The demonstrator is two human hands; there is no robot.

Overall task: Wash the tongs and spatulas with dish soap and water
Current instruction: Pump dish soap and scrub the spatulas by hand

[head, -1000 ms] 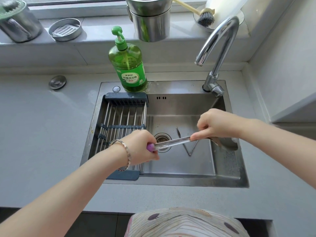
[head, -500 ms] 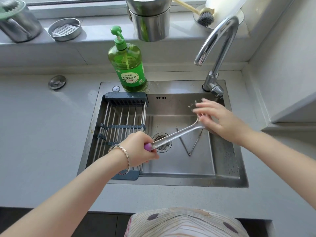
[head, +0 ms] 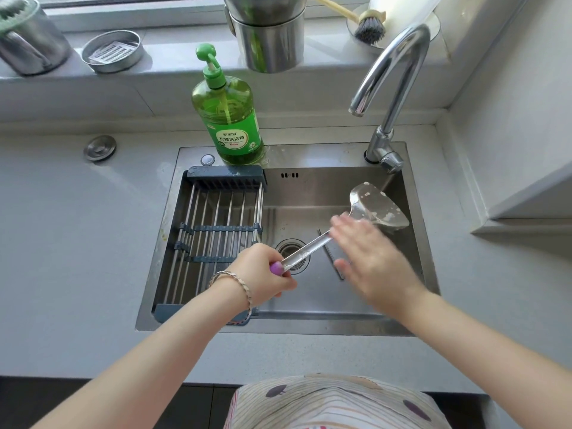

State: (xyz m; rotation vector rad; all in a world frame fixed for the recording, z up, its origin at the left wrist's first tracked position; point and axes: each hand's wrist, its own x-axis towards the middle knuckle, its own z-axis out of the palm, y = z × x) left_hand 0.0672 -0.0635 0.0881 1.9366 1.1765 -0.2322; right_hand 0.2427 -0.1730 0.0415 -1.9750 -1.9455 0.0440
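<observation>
A steel spatula with a purple handle end slants over the sink. Its broad blade at the upper right carries flecks of soap foam. My left hand is shut on the purple end of the handle. My right hand is blurred, fingers spread flat, lying over the spatula's shaft just below the blade, holding nothing. Metal tongs lie on the sink bottom, mostly hidden under my right hand. A green dish soap bottle with a pump stands at the sink's back rim.
A drying rack spans the sink's left part. The tap arches over the back right; no water runs. On the window sill stand steel containers, a small round tin and a dish brush. A round metal stopper lies on the counter.
My right hand rubbed along the spatula from shaft to blade, then drew back down the shaft. The blade has lifted toward the upper right, foam showing. My left hand kept its hold.
</observation>
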